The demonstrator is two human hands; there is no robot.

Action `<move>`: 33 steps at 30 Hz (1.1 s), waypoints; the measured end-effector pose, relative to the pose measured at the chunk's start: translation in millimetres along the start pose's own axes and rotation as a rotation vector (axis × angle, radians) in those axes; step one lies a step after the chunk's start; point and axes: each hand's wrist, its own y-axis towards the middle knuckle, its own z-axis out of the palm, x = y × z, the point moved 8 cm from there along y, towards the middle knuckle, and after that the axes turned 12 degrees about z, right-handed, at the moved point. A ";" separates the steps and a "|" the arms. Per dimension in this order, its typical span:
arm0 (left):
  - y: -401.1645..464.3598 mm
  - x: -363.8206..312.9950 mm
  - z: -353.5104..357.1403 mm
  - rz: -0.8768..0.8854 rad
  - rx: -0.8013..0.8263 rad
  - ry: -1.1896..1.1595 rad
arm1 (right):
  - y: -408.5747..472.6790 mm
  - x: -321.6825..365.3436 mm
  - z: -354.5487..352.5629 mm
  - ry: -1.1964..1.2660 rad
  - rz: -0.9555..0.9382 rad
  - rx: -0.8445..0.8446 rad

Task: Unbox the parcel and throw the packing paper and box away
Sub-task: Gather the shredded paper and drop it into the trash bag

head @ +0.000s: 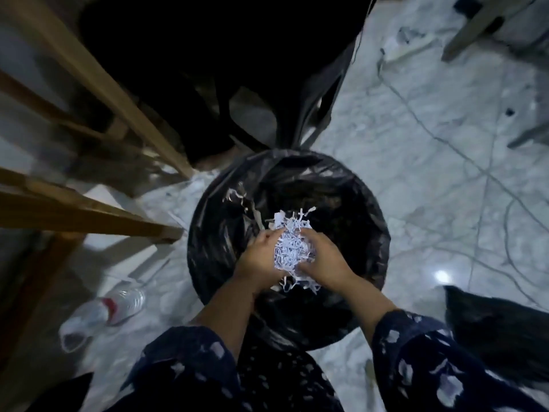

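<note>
A wad of white shredded packing paper [292, 248] sits cupped between both my hands, right over the open mouth of a round bin lined with a black bag [208, 239]. My left hand [261, 257] grips the wad from the left, my right hand [325, 260] from the right. Loose paper strips [237, 196] hang on the liner's far inner wall. Some strands dangle below my hands. The box is not in view.
Wooden furniture legs [98, 81] stand at the left. An empty plastic bottle [104, 310] lies on the marble floor at lower left. A dark bag [499, 328] lies at the right. Scraps and cables litter the floor at upper right [398, 46].
</note>
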 end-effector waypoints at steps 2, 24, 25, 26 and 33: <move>22.9 36.8 33.9 -0.021 0.017 -0.022 | 39.9 -24.8 28.1 -0.003 0.051 0.020; -68.5 -63.9 -128.6 -0.112 -0.037 0.062 | -95.4 119.7 -64.4 -0.298 -0.029 0.072; -85.5 -74.8 -149.5 -0.111 -0.081 0.066 | -113.1 140.9 -73.2 -0.306 -0.068 0.063; -103.4 -85.1 -169.9 -0.109 -0.126 0.065 | -130.1 162.5 -80.4 -0.317 -0.108 0.054; -248.2 -102.4 -288.3 -0.213 -0.456 0.047 | -241.3 322.7 -66.1 -0.557 -0.444 0.048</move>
